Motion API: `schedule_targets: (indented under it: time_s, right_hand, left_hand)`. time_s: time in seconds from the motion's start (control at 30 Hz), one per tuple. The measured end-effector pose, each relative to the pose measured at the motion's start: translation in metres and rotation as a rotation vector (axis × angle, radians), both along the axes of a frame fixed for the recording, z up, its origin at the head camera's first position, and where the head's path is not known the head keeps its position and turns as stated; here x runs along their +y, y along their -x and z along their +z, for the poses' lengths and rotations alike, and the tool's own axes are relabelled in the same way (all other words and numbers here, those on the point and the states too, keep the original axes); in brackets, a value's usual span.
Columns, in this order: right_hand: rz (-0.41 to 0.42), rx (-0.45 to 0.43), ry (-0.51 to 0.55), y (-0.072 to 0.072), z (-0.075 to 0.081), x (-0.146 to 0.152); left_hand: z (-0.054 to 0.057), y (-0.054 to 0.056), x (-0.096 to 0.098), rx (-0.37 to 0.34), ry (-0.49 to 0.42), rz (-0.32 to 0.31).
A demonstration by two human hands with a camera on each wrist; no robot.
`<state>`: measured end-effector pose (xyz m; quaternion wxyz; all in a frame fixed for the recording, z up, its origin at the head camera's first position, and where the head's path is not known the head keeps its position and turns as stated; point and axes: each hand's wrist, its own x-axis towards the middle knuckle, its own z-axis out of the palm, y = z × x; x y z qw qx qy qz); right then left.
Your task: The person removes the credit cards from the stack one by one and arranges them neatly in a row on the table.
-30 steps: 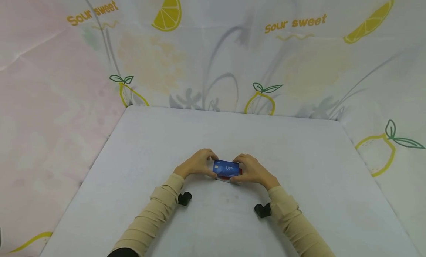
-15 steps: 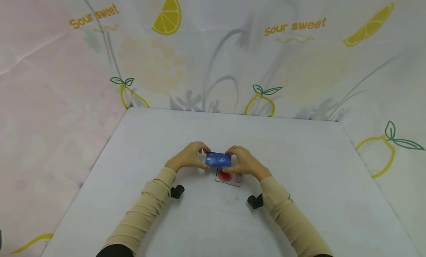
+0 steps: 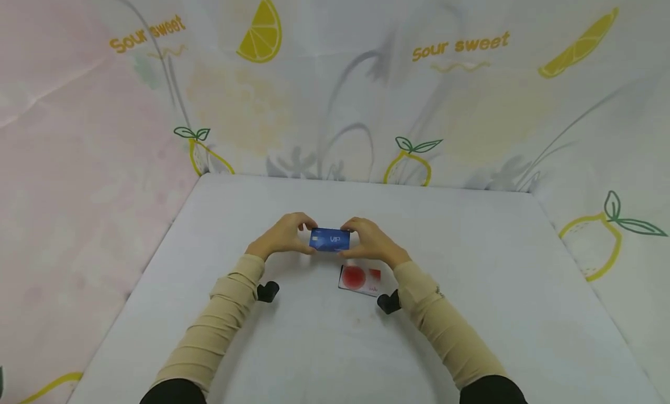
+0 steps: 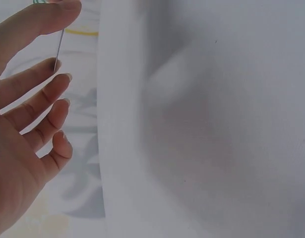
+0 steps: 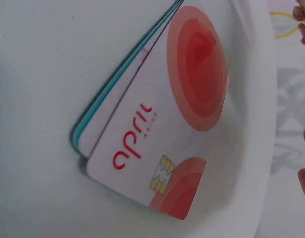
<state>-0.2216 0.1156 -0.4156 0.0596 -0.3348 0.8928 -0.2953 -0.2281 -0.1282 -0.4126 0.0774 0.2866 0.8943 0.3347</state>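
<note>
A blue card [image 3: 330, 240] printed "VIP" is held above the table between both hands. My left hand [image 3: 284, 234] pinches its left end between thumb and index finger, and my right hand [image 3: 373, 241] pinches the right end. From the left wrist, the card's thin edge [image 4: 59, 49] runs between thumb and fingertip. Below the right hand, a small stack of cards lies on the table, topped by a white card [image 3: 361, 279] with red circles. The right wrist view shows "april" and a gold chip on that white card [image 5: 147, 119], with a teal-edged card [image 5: 105, 94] beneath.
The white table [image 3: 460, 264] stretches around the cards. Behind it hangs a backdrop [image 3: 471, 102] with lemon drawings and "Sour sweet" lettering. Black wrist-camera mounts [image 3: 268, 292] stick out inward from the beige sleeves [image 3: 201, 340].
Both hands have lifted the blue card off the stack and moved it away from the body and to the left. The white card, covered before, is now fully exposed.
</note>
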Motion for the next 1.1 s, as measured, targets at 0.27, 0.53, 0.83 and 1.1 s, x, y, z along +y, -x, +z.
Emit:
schedule_targets:
  time_s: [0.27,0.53,0.83,1.1]
  right_hand:
    - [0.014,0.002,-0.009,0.011,0.001,-0.017]
    - [0.026,0.004,-0.024,0.021,0.003,-0.034]
    - [0.024,-0.028,-0.029,0.034,0.004,-0.054]
    - [0.017,-0.031,-0.027,0.043,0.007,-0.072]
  left_hand:
    - [0.004,0.004,-0.016,-0.02,0.029,0.044]
    - [0.008,0.009,-0.03,-0.023,0.046,0.071]
    - [0.013,0.016,-0.046,-0.051,0.078,0.12]
    - [0.018,0.023,-0.059,-0.046,0.086,0.131]
